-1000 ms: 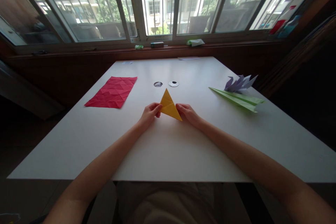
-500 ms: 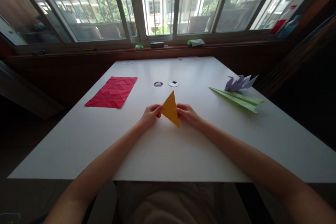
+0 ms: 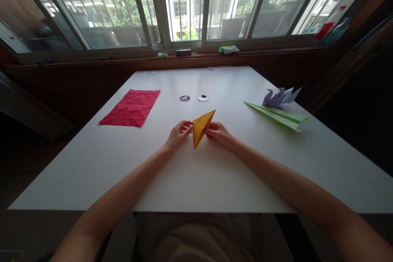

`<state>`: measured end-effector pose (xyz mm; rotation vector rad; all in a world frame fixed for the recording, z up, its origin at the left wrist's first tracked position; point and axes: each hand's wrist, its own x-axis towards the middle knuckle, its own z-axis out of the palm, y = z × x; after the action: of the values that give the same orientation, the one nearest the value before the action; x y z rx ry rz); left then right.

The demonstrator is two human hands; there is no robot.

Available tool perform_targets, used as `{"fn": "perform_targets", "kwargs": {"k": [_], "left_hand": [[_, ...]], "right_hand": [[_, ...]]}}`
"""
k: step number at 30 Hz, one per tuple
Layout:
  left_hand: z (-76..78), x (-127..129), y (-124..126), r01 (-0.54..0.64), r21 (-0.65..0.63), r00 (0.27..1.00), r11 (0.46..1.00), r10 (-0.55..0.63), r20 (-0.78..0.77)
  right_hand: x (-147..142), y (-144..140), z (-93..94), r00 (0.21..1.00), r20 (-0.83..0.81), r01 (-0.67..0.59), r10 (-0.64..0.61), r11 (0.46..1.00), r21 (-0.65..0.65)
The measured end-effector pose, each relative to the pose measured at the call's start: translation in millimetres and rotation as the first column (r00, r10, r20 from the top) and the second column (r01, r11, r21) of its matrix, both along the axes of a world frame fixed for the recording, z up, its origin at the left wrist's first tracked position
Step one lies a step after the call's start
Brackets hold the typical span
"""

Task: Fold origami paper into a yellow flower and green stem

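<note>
A folded yellow paper, creased into a narrow pointed wedge, is held just above the middle of a white table, its sharper tip aimed toward the person and its wider end tilted up and to the right. The left hand meets the paper's left edge, its fingers curled and closing on the fold, while the right hand grips the opposite edge, its fingers pinching the paper from the right side. The sheet shows a flat orange-yellow face crossed by a faint crease; whether its lower tip touches the table cannot be told. Bare white surface stretches in front of both forearms to the table's near edge, and the space just around the hands is open on either side. To the far left, near the table's left edge, lies a red paper sheet, flat and covered in a grid of creases, well apart from the hands. To the far right, a long green paper plane rests close to the right edge, with a folded purple paper figure just behind it. Two round cable holes sit side by side in the table beyond the yellow paper. Past the table's far edge runs a dark wooden sill under a row of barred windows, where a few small items rest.
</note>
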<state>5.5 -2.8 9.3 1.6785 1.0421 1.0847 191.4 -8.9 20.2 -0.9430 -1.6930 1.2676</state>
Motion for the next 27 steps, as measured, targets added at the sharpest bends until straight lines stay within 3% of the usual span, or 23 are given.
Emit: {"fn": "perform_targets", "kwargs": {"k": [8,16,19,23,27], "left_hand": [[3.8,6,-18,-0.03,0.237,0.958,0.971,0.095,-0.269],[2.6,9,-22,-0.067,0.354,0.914,0.933,0.199,-0.352],[4.3,9,-24,-0.07,0.374,0.913,0.925,0.21,-0.351],[5.9,8,-25,-0.067,0.367,0.936,0.928,0.185,-0.299],[7.5,4,-25,-0.086,0.35,0.956,0.933,0.176,-0.234]], "right_hand": [[-2,-1,-0.3,1.0,0.019,-0.002,0.002,1.0,0.025],[-5,-3,-3.1,1.0,0.024,-0.002,0.0,0.996,0.085],[-6,-6,-3.6,0.992,0.093,0.069,-0.088,0.98,0.186],[-8,-9,-3.8,0.941,0.207,0.17,-0.266,0.906,0.388],[-9,-12,-2.2,0.905,0.266,0.185,-0.332,0.87,0.457]]}}
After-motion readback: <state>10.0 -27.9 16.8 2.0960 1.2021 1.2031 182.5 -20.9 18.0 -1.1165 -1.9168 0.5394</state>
